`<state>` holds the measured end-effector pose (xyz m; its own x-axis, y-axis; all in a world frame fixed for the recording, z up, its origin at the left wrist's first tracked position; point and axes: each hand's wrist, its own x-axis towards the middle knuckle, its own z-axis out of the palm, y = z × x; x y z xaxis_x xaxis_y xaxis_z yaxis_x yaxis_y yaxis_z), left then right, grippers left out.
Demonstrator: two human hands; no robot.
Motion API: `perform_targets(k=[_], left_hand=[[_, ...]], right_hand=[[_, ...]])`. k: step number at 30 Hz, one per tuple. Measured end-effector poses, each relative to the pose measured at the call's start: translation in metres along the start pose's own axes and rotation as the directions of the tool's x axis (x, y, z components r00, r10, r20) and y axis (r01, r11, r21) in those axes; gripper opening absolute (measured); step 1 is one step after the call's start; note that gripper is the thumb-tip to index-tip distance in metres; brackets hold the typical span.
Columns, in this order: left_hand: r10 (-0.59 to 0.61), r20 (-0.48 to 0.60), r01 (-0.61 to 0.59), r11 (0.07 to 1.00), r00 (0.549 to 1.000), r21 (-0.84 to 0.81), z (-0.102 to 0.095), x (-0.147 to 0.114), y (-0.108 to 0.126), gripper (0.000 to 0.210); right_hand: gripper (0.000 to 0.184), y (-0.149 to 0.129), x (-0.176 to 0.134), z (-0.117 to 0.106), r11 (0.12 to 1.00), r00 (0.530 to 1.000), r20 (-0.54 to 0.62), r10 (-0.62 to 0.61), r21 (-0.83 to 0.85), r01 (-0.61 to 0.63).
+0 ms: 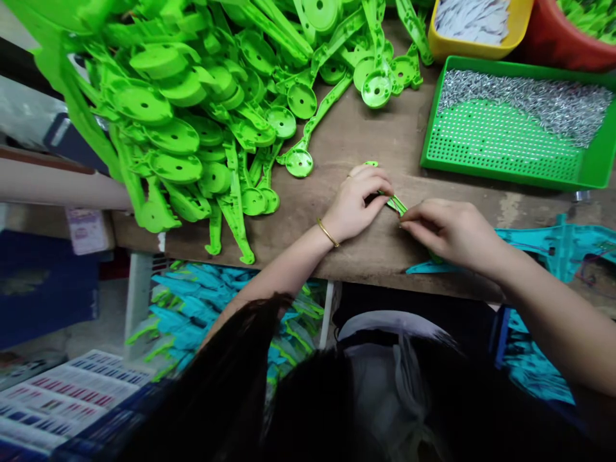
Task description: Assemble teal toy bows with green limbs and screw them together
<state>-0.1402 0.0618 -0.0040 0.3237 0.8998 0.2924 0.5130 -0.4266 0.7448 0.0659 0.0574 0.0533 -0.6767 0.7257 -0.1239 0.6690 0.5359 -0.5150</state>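
My left hand [359, 200], with a gold bangle at its wrist, is closed around a narrow bright green plastic part [397, 205] just above the table. Most of that part is hidden under its fingers; a green tip shows beyond the knuckles. My right hand [450, 232] pinches at the part's near end, thumb against fingertips. Whatever is between those fingertips is too small to make out. Beneath and beside the right wrist lies a turquoise plastic piece [561, 240] with thin wires.
Bright green plastic pieces with round discs [178, 135] are heaped at the left. A green perforated tray [505, 176] of small screws stands at the right, behind it a yellow bin [436, 45] of white strips and a red tub [553, 45]. Turquoise and green pieces [192, 314] lie below the table edge.
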Motion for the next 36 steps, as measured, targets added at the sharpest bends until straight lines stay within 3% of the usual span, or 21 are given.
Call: perform_targets(k=[6, 14, 21, 25, 30, 36], left_hand=[[-0.032, 0.033, 0.029, 0.996, 0.999, 0.087, 0.000, 0.000, 0.006, 0.008], [-0.081, 0.017, 0.077, 0.984, 0.997, 0.160, 0.007, 0.001, 0.008, 0.012], [-0.078, 0.016, 0.075, 0.983, 0.997, 0.166, 0.007, 0.001, 0.009, 0.011], [-0.089, 0.023, 0.084, 0.982, 0.996, 0.169, 0.007, 0.001, 0.009, 0.011], [-0.081, 0.016, 0.077, 0.984, 0.997, 0.163, 0.008, 0.001, 0.008, 0.011], [-0.099, 0.042, 0.090, 0.979, 0.994, 0.184, 0.009, 0.001, 0.009, 0.011]], right_hand=[[0.020, 0.005, -0.002, 0.000, 0.986, 0.984, 0.077, 0.161, -0.043, -0.158], [0.011, 0.006, 0.011, -0.008, 0.910, 0.917, 0.133, 0.377, 0.133, -0.393], [0.023, 0.007, 0.008, -0.014, 0.894, 0.919, 0.195, 0.344, 0.230, -0.384], [0.017, 0.005, 0.008, -0.017, 0.931, 0.929, 0.162, 0.333, 0.101, -0.351], [0.017, -0.001, 0.014, -0.016, 0.933, 0.906, 0.224, 0.360, -0.082, -0.350], [0.017, -0.003, 0.019, -0.013, 0.918, 0.899, 0.193, 0.393, -0.140, -0.371]])
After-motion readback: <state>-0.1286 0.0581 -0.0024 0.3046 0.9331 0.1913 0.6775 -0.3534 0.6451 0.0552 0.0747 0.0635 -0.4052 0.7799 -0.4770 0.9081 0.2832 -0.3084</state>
